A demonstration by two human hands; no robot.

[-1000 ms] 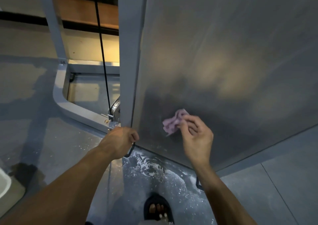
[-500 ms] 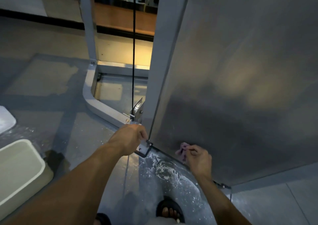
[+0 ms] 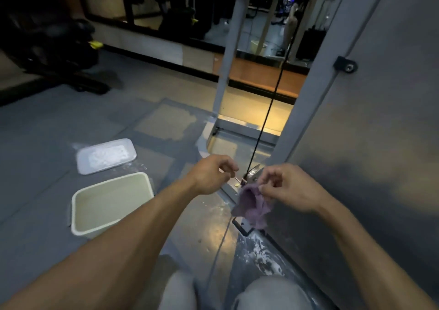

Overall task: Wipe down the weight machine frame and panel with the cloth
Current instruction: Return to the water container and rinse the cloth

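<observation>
Grey gym floor [image 3: 71, 124] carries a white tub [image 3: 111, 203] and its lid [image 3: 107, 155] to the left. Beside the machine's metal panel [image 3: 380, 143], the right hand [image 3: 289, 188] pinches a purple cloth [image 3: 254, 207], which hangs off the panel. Nearby, the left hand [image 3: 211, 174] hovers, fingers loosely curled, holding nothing.

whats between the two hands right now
In the head view, the black cable and its pulley bracket lie between the left hand and the right hand, which pinches the cloth.

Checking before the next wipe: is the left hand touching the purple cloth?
Apart. The head view shows a gap between the left hand and the purple cloth, which hangs pinched in the right hand.
</observation>
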